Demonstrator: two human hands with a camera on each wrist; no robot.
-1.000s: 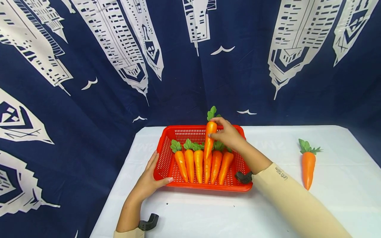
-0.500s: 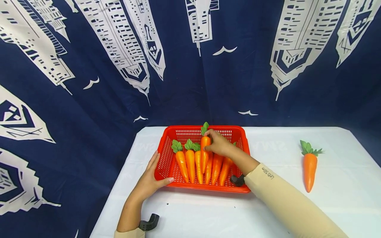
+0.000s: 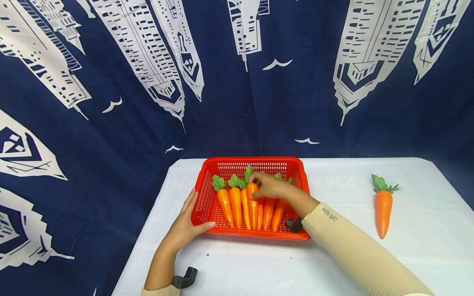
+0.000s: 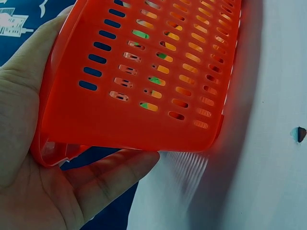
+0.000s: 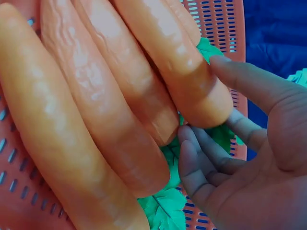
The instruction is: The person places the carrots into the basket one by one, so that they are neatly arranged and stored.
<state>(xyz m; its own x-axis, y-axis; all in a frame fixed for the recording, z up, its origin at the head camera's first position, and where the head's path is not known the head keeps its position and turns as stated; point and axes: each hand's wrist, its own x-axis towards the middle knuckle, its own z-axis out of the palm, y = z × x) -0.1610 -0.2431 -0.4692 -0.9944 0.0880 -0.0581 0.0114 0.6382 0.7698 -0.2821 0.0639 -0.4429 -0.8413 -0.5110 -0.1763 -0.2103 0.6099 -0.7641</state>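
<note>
A red plastic basket [image 3: 259, 235] with slotted sides holds several orange carrots [image 3: 224, 205] with green leaves, laid side by side. With its thumb and fingers just below the leaves, my right hand [image 3: 269, 186] pinches the top end of one carrot [image 3: 253, 211]. That carrot lies along the row, left of the basket's middle, its tip towards the front rim. In the right wrist view, the fingertips [image 5: 225, 64] are at the thick end of the carrot [image 5: 187, 72]. My left hand [image 3: 185, 224] rests against the basket's front left corner, fingers straight along the side and thumb along the front.
A single carrot [image 3: 383, 211] lies on the white table [image 3: 333, 172] to the right of the basket. Behind the table hangs a dark blue cloth [image 3: 222, 111] with white building prints. A black wrist device [image 3: 185, 278] sits on the left wrist.
My right hand has lowered the carrot from above the basket into the row, moving it slightly left. The left hand has stayed at the basket's corner.
</note>
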